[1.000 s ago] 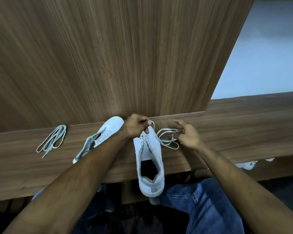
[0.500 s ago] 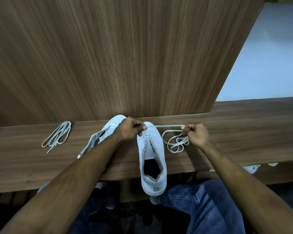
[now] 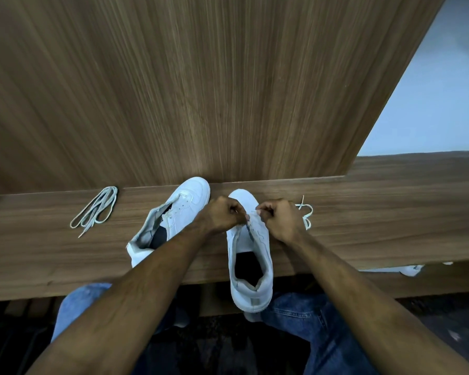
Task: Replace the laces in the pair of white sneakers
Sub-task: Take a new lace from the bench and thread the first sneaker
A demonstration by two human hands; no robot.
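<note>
Two white sneakers lie on a wooden ledge [image 3: 377,212]. The right sneaker [image 3: 251,261] points away from me, its heel hanging over the front edge. My left hand [image 3: 222,215] and my right hand [image 3: 279,217] meet over its eyelet area, fingers curled, each pinching the white lace [image 3: 306,216] close to the shoe. The loose rest of that lace lies just right of my right hand. The left sneaker [image 3: 173,217] lies tilted beside my left forearm, with no lace in it. A second lace [image 3: 95,209], bundled in loops, rests at the far left.
A tall wooden panel [image 3: 201,90] rises directly behind the ledge. A pale wall [image 3: 431,104] shows at the right. My jeans-clad knees [image 3: 303,315] sit below the ledge. Something white [image 3: 406,269] pokes out under the ledge at the right.
My right hand moved left from a stretched-out lace to meet my left hand over the right sneaker's eyelets. The loose lace pile beside it has shrunk.
</note>
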